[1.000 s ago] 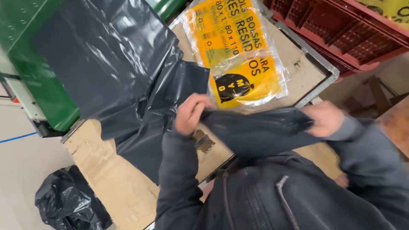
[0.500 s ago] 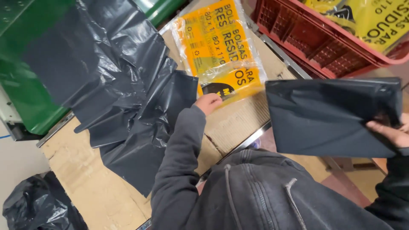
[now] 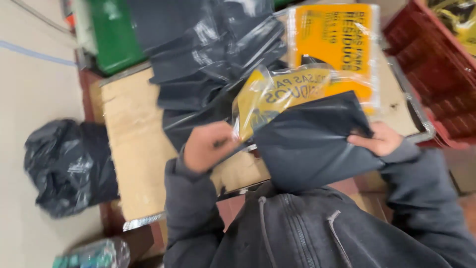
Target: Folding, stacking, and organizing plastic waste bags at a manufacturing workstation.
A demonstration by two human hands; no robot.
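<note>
Left hand: my left hand (image 3: 210, 146) is closing its fingers (image 3: 225, 143) on the lower corner of the clear plastic packet with the yellow sheet (image 3: 277, 97), gripping it just above the counter (image 3: 134, 144).
Right hand: my right hand (image 3: 376, 140) is pinching the right edge of the folded black bag (image 3: 310, 144), fingers closed on it, thumb on top.
Folded black bag: it is stretching flat between my two hands, its upper edge sliding under the packet's open end and touching it; how far inside, I cannot tell.
Second packet: a flat yellow packet in clear wrap (image 3: 337, 47) is lying on the counter beyond my right fingers.
Loose black bags: unfolded black sheeting (image 3: 208, 54) is lying in a heap beyond my left fingers, spreading over the counter.
Green bin: a green container (image 3: 111, 34) is standing past that heap, far from my left fingers.
Filled sack: a knotted black sack (image 3: 64, 164) is sitting on the floor, well out from my left hand.
Red crate: a red plastic crate (image 3: 436, 64) is sitting beyond my right hand.
</note>
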